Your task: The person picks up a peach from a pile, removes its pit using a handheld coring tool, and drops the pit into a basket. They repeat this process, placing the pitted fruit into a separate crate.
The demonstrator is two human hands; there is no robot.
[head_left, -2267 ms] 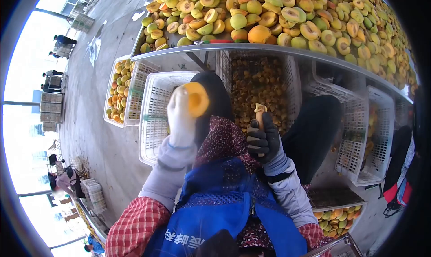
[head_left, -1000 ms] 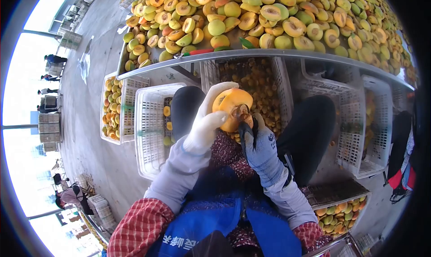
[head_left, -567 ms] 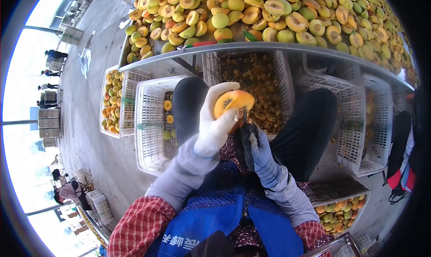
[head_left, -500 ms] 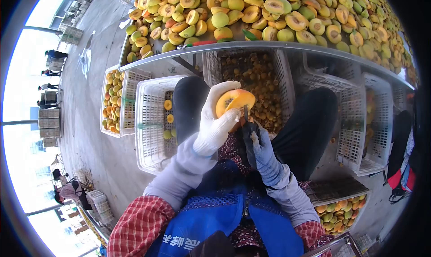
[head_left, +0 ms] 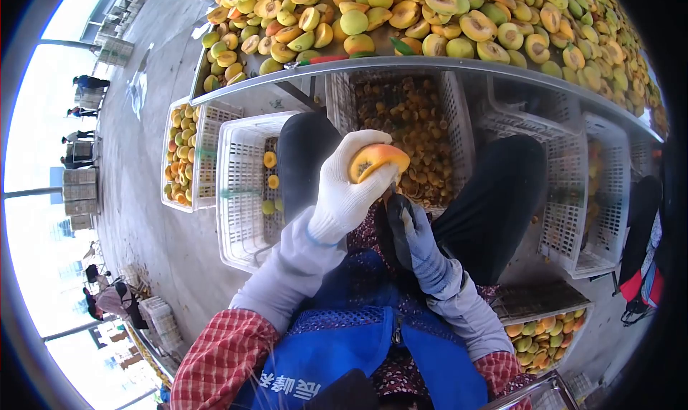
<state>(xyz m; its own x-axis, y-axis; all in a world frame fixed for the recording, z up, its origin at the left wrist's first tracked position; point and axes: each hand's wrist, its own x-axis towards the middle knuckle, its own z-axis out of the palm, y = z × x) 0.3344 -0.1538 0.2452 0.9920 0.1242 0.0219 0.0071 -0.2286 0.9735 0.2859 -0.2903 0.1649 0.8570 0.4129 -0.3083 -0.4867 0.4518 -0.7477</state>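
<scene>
My left hand (head_left: 344,195), in a white glove, holds a yellow-orange fruit half (head_left: 378,160) with its fingers wrapped round it, above my lap. Just right of and below it, my right hand (head_left: 416,231), in a grey-blue glove with dark coverings on the fingers, is closed round a dark tool, most of which is hidden; its exact shape cannot be made out. Beneath the hands, between my knees, stands a crate (head_left: 459,123) with many small brown-orange pieces. Many halved fruits (head_left: 476,26) lie on the metal-edged table (head_left: 430,62) in front.
A white crate (head_left: 240,130) with several fruits stands left of my knee, and a fuller one (head_left: 204,152) is beyond it. More crates (head_left: 562,227) stand at the right, with a fruit-filled one (head_left: 548,338) at lower right. People (head_left: 118,302) are at far left.
The fruit half has tilted in my left hand, and my left thumb now lies over its lower side. My right hand and the dark tool have dropped slightly away from the fruit.
</scene>
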